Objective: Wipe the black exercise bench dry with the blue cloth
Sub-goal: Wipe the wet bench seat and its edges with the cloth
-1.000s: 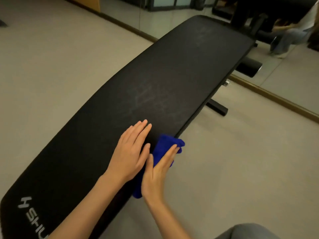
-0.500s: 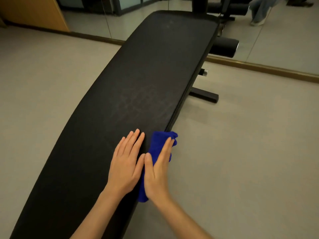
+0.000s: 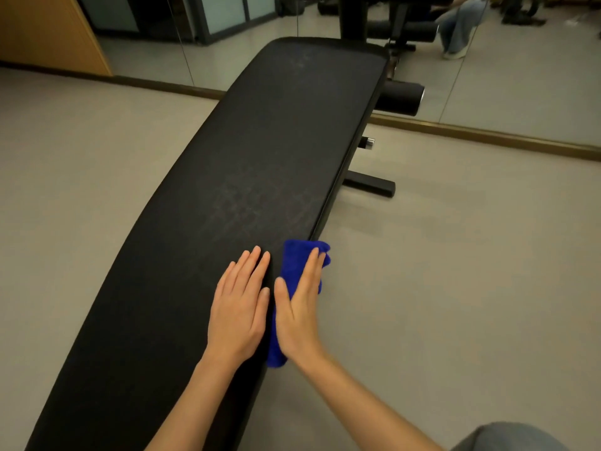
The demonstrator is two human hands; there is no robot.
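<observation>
The long black exercise bench (image 3: 253, 177) runs from the lower left up toward the mirror, with faint pale streaks across its middle. A folded blue cloth (image 3: 294, 265) lies over the bench's right edge. My right hand (image 3: 300, 307) presses flat on the cloth with straight fingers, against the side of the pad. My left hand (image 3: 240, 307) rests flat on the bench top just left of the cloth, fingers straight and together.
Beige floor lies on both sides of the bench. A black foam roller (image 3: 401, 99) and a black base bar (image 3: 370, 185) stick out on the bench's right. A wall mirror (image 3: 487, 79) with a brown skirting stands behind; a wooden panel (image 3: 45, 30) is far left.
The view has swung so the bench now points more straight ahead. Both hands and the cloth keep nearly the same place on the bench's right edge, with the hands drawn closer together.
</observation>
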